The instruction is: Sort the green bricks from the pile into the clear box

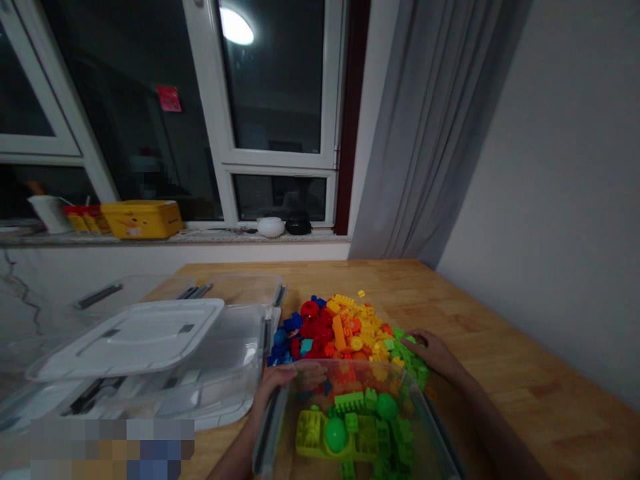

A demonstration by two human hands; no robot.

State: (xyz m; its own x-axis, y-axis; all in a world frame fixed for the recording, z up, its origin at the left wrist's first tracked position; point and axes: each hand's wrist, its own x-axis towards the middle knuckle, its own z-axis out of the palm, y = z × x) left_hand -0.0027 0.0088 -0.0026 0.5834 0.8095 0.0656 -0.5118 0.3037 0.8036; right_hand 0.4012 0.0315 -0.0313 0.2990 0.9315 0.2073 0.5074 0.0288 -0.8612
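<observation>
Wooden table [500,333], clear bin [363,365], long lime block [309,432] crosswise inside.

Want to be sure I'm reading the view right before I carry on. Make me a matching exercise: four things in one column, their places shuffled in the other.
Things
1. Left hand
2. Right hand
3. Yellow box
4. Curtain

Places
A. On the windowsill
B. At the green bricks outside the tub
C. Right of the window
D. At the tub's rim

Pairs: 1-D, 2-B, 3-A, 4-C
</observation>
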